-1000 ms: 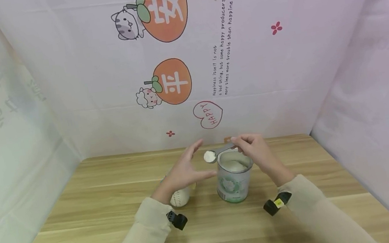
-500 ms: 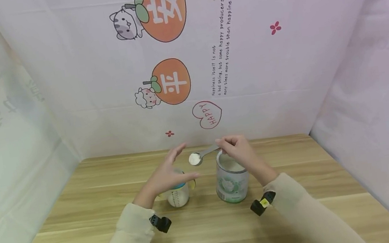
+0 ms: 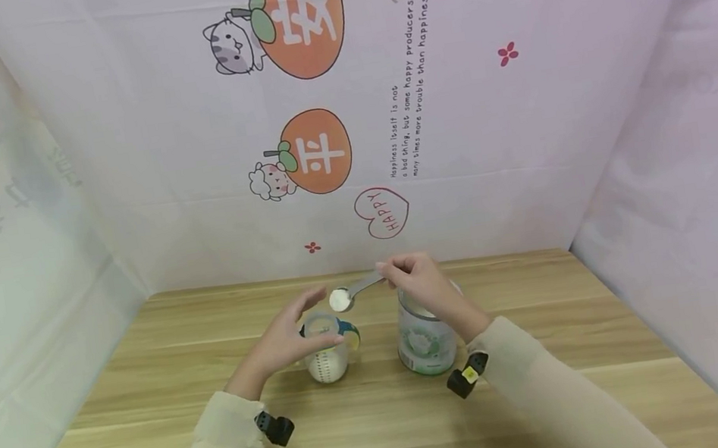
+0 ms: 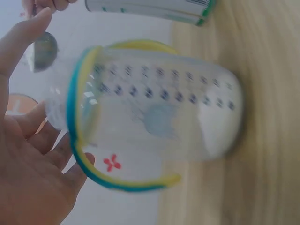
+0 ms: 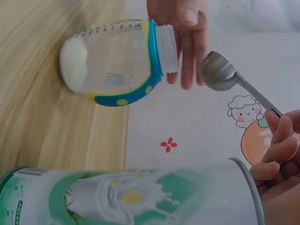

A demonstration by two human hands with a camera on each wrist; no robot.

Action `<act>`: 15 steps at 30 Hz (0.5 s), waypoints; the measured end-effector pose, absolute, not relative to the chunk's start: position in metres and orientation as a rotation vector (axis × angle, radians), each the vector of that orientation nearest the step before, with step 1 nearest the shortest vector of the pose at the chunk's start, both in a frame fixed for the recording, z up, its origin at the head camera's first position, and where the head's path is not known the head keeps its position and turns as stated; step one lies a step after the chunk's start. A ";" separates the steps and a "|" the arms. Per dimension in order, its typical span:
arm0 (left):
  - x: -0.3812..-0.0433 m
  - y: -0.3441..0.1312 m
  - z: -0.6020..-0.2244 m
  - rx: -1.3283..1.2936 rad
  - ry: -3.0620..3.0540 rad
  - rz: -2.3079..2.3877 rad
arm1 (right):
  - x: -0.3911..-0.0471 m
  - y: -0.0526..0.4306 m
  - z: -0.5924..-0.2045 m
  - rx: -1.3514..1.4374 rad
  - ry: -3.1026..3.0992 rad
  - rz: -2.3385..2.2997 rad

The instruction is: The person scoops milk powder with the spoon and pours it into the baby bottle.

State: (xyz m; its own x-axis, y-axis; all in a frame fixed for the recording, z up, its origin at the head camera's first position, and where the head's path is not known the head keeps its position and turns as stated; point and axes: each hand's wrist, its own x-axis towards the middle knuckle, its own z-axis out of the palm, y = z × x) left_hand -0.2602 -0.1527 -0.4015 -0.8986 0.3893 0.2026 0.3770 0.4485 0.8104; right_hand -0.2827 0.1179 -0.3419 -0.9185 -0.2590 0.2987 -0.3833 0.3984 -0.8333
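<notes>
My right hand (image 3: 421, 282) pinches the handle of a metal measuring spoon (image 5: 218, 74), its bowl heaped with white powder. The bowl hangs just above and to the right of the open neck of a clear baby bottle (image 4: 154, 103). Blue and yellow handles ring the bottle, measuring marks run up its side, and white powder lies in its bottom. My left hand (image 3: 279, 344) curves loosely around the bottle's neck, fingers and thumb spread wide. Below my right hand stands an open milk powder can (image 3: 425, 341), white and green, its mouth partly hidden by that hand.
Bottle and can stand upright on a wood-grain table (image 3: 376, 443), with a gap between them. A white printed cloth (image 3: 481, 161) rises behind the table's far edge, and similar cloth hangs at both sides.
Both hands have moved left. The spoon with powder has come from over the can to beside the bottle's mouth, and the left hand now frames the bottle's neck, leaving more of it visible.
</notes>
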 end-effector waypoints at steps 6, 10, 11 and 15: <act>-0.259 -0.162 -0.416 0.648 2.585 1.553 | -0.283 0.111 -0.347 0.707 -2.489 1.464; -0.259 -0.166 -0.426 0.590 2.555 1.577 | -0.282 0.106 -0.348 0.737 -2.498 1.419; -0.259 -0.167 -0.428 0.579 2.554 1.578 | -0.282 0.105 -0.349 0.733 -2.502 1.410; -0.258 -0.169 -0.433 0.568 2.531 1.602 | -0.280 0.099 -0.348 0.747 -2.494 1.389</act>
State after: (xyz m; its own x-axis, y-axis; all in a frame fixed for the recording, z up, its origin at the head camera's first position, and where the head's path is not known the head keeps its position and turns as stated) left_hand -0.2583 -0.1694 -0.4335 -0.9264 0.3572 0.1187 0.2601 0.3796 0.8878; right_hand -0.2802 0.0992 -0.3483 -0.8548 -0.3351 0.3962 -0.5133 0.4337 -0.7406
